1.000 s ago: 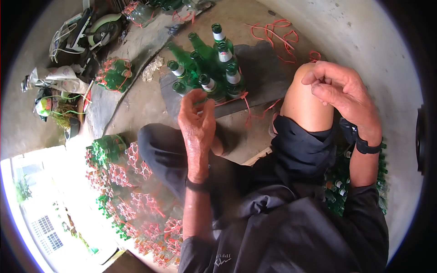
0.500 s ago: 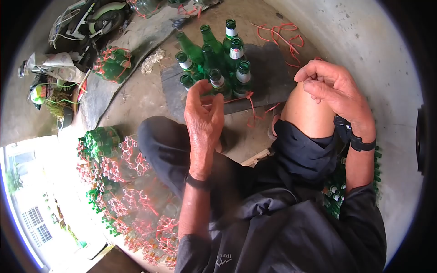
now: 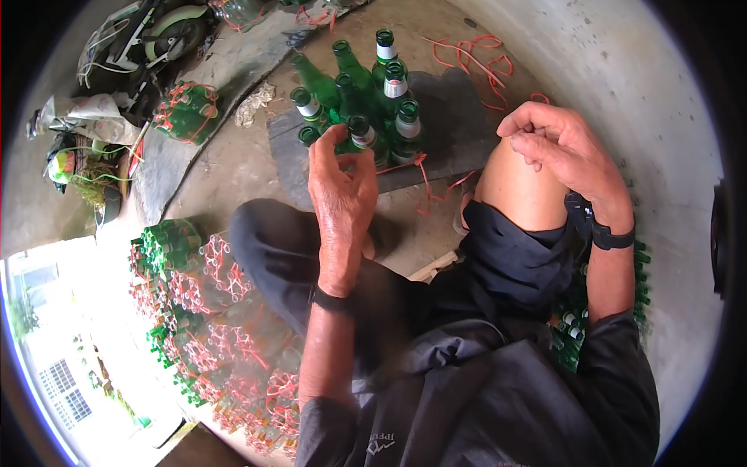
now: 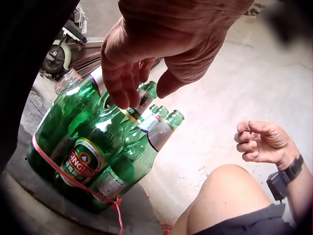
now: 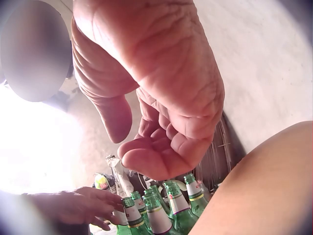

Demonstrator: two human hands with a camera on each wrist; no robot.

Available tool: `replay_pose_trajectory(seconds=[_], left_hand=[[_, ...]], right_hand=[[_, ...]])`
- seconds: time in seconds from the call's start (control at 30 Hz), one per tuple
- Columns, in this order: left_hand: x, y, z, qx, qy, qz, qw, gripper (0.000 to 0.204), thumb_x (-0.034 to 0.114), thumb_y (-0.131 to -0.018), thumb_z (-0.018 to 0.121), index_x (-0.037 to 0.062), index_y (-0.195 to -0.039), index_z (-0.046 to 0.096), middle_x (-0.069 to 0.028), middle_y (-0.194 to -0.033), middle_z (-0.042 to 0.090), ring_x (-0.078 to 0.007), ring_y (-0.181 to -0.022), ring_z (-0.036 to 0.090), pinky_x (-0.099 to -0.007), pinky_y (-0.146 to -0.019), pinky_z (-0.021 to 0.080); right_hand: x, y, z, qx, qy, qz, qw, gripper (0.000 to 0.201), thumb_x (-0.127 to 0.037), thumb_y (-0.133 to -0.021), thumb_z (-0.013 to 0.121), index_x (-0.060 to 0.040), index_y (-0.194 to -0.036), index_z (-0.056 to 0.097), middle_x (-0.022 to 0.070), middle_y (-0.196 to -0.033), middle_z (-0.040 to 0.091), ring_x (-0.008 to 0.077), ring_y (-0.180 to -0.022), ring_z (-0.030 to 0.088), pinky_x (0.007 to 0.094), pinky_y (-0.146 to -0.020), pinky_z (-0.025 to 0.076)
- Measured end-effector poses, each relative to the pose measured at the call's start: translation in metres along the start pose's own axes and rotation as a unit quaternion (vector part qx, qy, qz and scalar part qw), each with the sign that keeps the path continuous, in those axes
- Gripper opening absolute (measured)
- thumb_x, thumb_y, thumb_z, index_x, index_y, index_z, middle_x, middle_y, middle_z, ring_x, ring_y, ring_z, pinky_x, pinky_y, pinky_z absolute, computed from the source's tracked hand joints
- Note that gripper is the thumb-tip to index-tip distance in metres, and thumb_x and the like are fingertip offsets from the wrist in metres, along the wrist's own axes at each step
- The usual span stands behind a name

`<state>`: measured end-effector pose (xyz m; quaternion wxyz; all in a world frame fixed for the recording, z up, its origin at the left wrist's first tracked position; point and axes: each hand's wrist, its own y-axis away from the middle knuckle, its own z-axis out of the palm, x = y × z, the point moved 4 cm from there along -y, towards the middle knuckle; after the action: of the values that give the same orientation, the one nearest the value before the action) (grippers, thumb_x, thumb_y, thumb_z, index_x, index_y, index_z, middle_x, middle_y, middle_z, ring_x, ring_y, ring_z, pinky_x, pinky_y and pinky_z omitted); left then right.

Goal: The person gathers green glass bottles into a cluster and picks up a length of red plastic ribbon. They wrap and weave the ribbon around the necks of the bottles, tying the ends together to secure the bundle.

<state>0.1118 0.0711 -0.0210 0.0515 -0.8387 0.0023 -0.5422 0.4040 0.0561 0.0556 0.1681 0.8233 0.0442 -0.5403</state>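
Observation:
A cluster of green glass beer bottles stands upright, with white labels round several necks. Pink string runs round the bottles and is knotted at the near side, a loose end hanging down. My left hand hovers beside the nearest bottle necks, fingers loosely bent and thumb apart. In the left wrist view, the space between its thumb and fingers holds nothing, and the fingers overlap the necks. Over my bare knee is my right hand, its fingers loosely curled round nothing.
The bottles stand on a dark mat. Loose pink string lies beyond it, near the pale wall. Another tied bottle bundle sits at left, with many more bundles beside my leg. A scooter stands at far left.
My right hand has drifted left over the knee. The left hand has moved slightly nearer the bottle necks. The head view has shifted a little; the bottles keep their arrangement.

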Motion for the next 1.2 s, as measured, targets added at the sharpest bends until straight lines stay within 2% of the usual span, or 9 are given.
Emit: replay_pose_trajectory(seconds=[0.3,0.37,0.5,0.7,0.77,0.83,1.03,1.1,1.2], left_hand=[[-0.003,-0.007,0.007,0.006,0.01,0.005,1.0,0.046,0.01,-0.094,0.068,-0.0046,-0.135,0.054,-0.016,-0.122,0.068,-0.0201,-0.089,0.073,-0.0315,-0.074,0.056],[0.0,-0.008,0.009,0.012,-0.001,0.018,1.0,0.046,0.007,-0.092,0.068,-0.0039,-0.134,0.055,-0.0222,-0.121,0.065,-0.026,-0.079,0.073,-0.0372,-0.073,0.057],[0.002,-0.011,0.01,0.018,-0.014,0.032,0.999,0.047,0.008,-0.092,0.068,-0.0037,-0.134,0.055,-0.0221,-0.119,0.066,-0.0262,-0.079,0.073,-0.0369,-0.073,0.056],[0.001,-0.015,0.014,0.005,-0.033,-0.019,0.999,0.047,0.011,-0.091,0.069,-0.0029,-0.133,0.056,-0.0217,-0.112,0.067,-0.0259,-0.079,0.073,-0.0377,-0.073,0.056],[-0.007,-0.016,0.015,0.016,-0.056,0.012,0.998,0.048,0.017,-0.093,0.07,0.0029,-0.136,0.056,-0.0151,-0.082,0.073,-0.0157,-0.071,0.068,-0.0314,-0.065,0.051],[-0.009,-0.017,0.017,0.02,-0.053,0.016,0.998,0.047,0.017,-0.093,0.071,0.0025,-0.136,0.057,-0.0153,-0.081,0.072,-0.0159,-0.071,0.068,-0.0317,-0.065,0.052],[-0.011,-0.02,0.02,0.041,-0.072,0.038,0.996,0.04,0.016,-0.092,0.071,0.001,-0.128,0.061,-0.0153,-0.083,0.071,-0.0186,-0.071,0.069,-0.0334,-0.067,0.053],[-0.011,-0.022,0.02,0.051,-0.071,0.053,0.995,0.037,0.015,-0.092,0.071,0.0005,-0.126,0.062,-0.0153,-0.084,0.071,-0.0195,-0.071,0.069,-0.034,-0.068,0.053],[-0.011,-0.022,0.02,0.045,-0.08,0.032,0.995,0.034,0.015,-0.092,0.071,-0.0003,-0.122,0.064,-0.0161,-0.09,0.071,-0.0206,-0.072,0.069,-0.0347,-0.068,0.054]], right_hand=[[0.014,-0.002,-0.004,0.006,0.005,-0.006,1.0,0.019,-0.018,-0.099,0.064,0.0002,-0.105,0.067,-0.0022,-0.084,0.06,0.0054,-0.071,0.05,0.0239,-0.063,0.046],[0.016,-0.003,-0.004,0.004,0.006,-0.009,1.0,0.02,-0.018,-0.099,0.064,0.0005,-0.106,0.067,-0.0021,-0.084,0.06,0.0056,-0.071,0.051,0.024,-0.062,0.046],[0.02,-0.005,-0.004,0.0,-0.001,-0.009,1.0,0.021,-0.018,-0.1,0.064,0.0011,-0.106,0.067,-0.0017,-0.084,0.06,0.0057,-0.07,0.053,0.024,-0.061,0.048],[0.024,-0.009,-0.007,-0.01,-0.05,-0.017,0.999,0.022,-0.019,-0.1,0.063,0.0008,-0.107,0.067,-0.0014,-0.083,0.06,0.0049,-0.069,0.055,0.0228,-0.061,0.05],[0.018,-0.012,-0.006,-0.018,-0.04,-0.016,0.999,0.022,-0.019,-0.1,0.063,0.0009,-0.107,0.067,-0.0016,-0.083,0.06,0.005,-0.069,0.055,0.0229,-0.062,0.05],[0.009,-0.016,-0.004,-0.025,-0.031,-0.015,0.999,0.022,-0.019,-0.1,0.063,0.0009,-0.107,0.067,-0.0017,-0.082,0.06,0.005,-0.069,0.055,0.023,-0.062,0.049],[-0.044,-0.054,0.005,-0.022,0.042,-0.108,0.993,0.025,-0.023,-0.098,0.065,-0.0002,-0.108,0.067,-0.0033,-0.081,0.06,0.0043,-0.071,0.055,0.0235,-0.065,0.048],[-0.059,-0.081,0.008,0.018,0.112,-0.196,0.974,0.03,-0.026,-0.092,0.072,-0.0008,-0.108,0.067,0.0007,-0.081,0.063,0.0136,-0.074,0.061,0.0308,-0.069,0.051],[-0.071,-0.124,0.026,0.001,0.101,-0.239,0.966,0.032,-0.024,-0.09,0.074,-0.0001,-0.11,0.064,-0.0002,-0.083,0.059,0.0111,-0.075,0.059,0.0295,-0.069,0.048]])
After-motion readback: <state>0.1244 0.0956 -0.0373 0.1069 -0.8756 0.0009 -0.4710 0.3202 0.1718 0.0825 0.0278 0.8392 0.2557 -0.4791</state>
